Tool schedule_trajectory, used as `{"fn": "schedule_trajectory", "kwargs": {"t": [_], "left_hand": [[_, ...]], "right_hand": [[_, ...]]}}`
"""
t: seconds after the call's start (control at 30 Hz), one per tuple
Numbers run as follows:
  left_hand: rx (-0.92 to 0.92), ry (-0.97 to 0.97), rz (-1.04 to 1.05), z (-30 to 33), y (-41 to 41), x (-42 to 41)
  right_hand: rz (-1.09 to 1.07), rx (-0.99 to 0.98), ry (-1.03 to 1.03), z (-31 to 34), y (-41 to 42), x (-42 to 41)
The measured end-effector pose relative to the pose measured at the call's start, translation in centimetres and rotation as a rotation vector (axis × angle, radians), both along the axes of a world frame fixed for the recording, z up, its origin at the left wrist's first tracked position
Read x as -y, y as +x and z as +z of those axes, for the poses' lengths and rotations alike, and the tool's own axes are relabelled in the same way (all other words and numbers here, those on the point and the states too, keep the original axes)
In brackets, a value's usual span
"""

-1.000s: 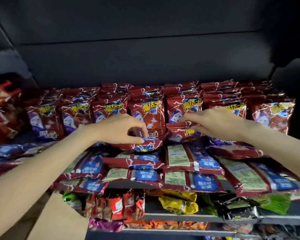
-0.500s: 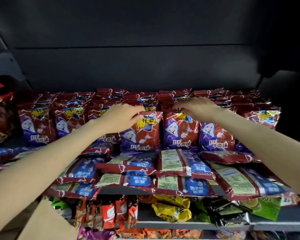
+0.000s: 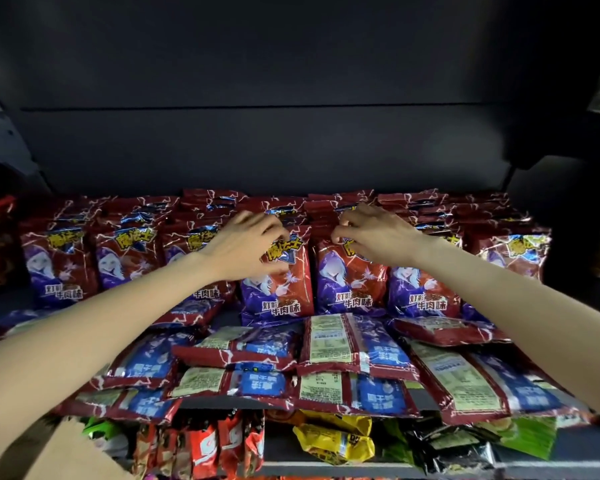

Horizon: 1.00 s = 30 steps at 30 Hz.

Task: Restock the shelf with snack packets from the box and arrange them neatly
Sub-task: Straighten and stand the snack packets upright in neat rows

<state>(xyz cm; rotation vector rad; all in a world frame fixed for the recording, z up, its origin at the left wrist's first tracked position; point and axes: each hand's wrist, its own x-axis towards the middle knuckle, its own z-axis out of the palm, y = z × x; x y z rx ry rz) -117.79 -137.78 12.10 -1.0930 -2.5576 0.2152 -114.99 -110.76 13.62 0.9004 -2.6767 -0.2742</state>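
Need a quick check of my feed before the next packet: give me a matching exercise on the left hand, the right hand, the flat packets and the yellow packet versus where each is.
Things:
1. left hand
2. right hand
3. flat packets
4. yellow packet

Places:
A. lying label side up at the shelf's front edge
B. on the lower shelf
C. at the top of the upright packet right of centre
D. at the top of the upright centre packet

Pairs: 1-D, 2-C, 3-A, 4-B

Snack packets (image 3: 278, 282): glossy, crinkled plastic film with printed faces. Shelf back panel (image 3: 257, 147): smooth, matt dark surface. Box (image 3: 66, 452): matt brown cardboard.
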Motion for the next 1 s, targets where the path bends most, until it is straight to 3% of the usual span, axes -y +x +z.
{"fn": "schedule_trajectory", "kwargs": {"t": [0.17, 0.43, 0.6, 0.73, 0.87, 1.0], "left_hand": [[0.002, -0.401, 0.117, -1.5, 0.6, 0.7], [-0.029, -0.437, 0.129, -1.0, -0.4, 0.5], [0.019, -0.284, 0.106, -0.7, 0.6, 0.5], [0.014, -0.042, 0.073, 2.4, 3.7, 1.6], [0.045, 0.269, 0.146, 4.9, 9.0, 6.4], [0.315, 0.368, 0.280, 4.8, 12.5, 13.2]], "right_hand": [[-0.130, 0.094, 0.070, 0.2, 0.2, 0.0], [-0.115, 0.058, 0.053, -0.1, 0.9, -0.2], [-0.058, -0.051, -0.010, -0.2, 2.2, 0.1], [0.150, -0.102, -0.102, 0.4, 3.2, 1.9], [0.323, 0.041, -0.176, 2.0, 5.0, 5.9], [0.453, 0.179, -0.249, 2.3, 6.5, 11.3]]}}
